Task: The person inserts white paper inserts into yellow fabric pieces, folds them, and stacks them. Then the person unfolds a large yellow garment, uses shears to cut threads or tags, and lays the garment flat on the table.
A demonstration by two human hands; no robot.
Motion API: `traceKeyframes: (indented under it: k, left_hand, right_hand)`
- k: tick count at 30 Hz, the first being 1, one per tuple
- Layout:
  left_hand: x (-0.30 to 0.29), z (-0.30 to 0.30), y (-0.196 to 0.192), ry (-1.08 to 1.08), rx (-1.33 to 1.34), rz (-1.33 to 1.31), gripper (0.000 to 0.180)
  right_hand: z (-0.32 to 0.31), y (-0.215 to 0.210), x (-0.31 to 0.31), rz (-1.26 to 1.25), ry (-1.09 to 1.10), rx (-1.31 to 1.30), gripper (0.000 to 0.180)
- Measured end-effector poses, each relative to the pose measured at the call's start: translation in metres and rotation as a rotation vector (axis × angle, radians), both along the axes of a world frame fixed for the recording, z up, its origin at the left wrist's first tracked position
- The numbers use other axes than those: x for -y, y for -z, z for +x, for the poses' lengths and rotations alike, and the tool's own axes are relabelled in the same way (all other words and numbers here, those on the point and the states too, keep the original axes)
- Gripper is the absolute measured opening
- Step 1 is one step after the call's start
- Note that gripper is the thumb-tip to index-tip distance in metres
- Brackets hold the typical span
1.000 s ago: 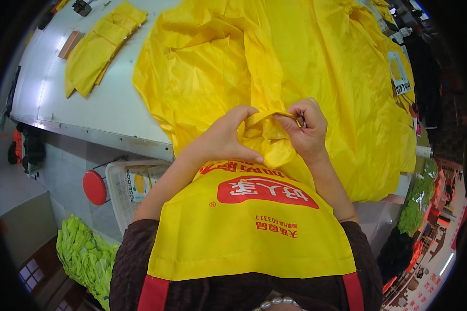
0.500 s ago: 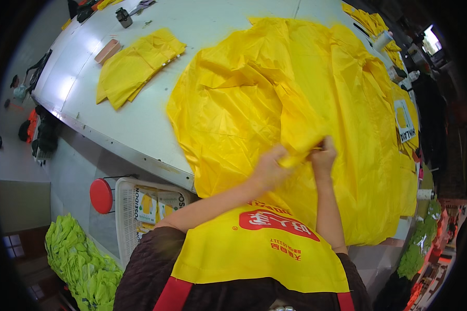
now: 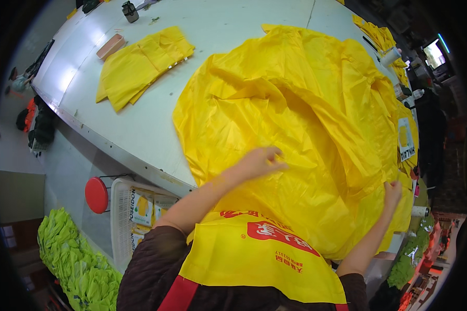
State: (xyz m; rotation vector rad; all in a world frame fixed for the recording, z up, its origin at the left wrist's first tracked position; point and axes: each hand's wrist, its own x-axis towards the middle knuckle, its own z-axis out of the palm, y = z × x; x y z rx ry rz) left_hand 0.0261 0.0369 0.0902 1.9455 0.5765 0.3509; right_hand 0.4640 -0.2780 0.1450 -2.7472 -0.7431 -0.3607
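A large yellow raincoat (image 3: 233, 124) of thin, shiny fabric lies spread and wrinkled over the table in front of me. My right hand (image 3: 393, 192) is at its right side, fingers closed on the fabric and drawing a long fold across the middle. Above the left part of the raincoat is my left hand (image 3: 262, 161), its fingers loosely bent and apart, with nothing visible in them. Farther left lies a folded yellow piece (image 3: 140, 65) of similar fabric.
On the white table (image 3: 124, 129) are a pink tray (image 3: 110, 46) and a dark container (image 3: 130, 11). A white basket (image 3: 122, 223) with packages and a red stool (image 3: 96, 195) stand at lower left, near heaped lime-green fabric (image 3: 72, 259). Spools and bottles (image 3: 390, 57) line the right edge.
My hands, close together before at the raincoat's middle, have moved apart. The right went right, pulling fabric along; the left moved slightly left, away from the fabric it was at.
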Motion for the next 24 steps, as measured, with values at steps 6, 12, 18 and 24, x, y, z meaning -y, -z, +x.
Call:
traceKeyframes:
  k: [6, 12, 18, 24]
  left_hand:
    - [-0.163, -0.038, 0.051, -0.763, 0.110, 0.517, 0.014]
    - [-0.243, -0.011, 0.034, -0.562, -0.263, 0.676, 0.024]
    - [-0.284, 0.014, 0.064, -0.276, -0.276, 0.710, 0.046]
    - [-0.295, 0.006, 0.069, -0.166, -0.289, 0.754, 0.076]
  right_hand:
    - [-0.072, -0.044, -0.106, 0.500, -0.131, -0.282, 0.014]
    - [-0.194, 0.031, -0.327, 0.496, -0.649, -0.720, 0.027]
    - [-0.178, 0.096, -0.459, 0.354, -0.568, -0.948, 0.026]
    - [-0.026, 0.128, -0.489, 0.339, -0.620, -0.326, 0.028]
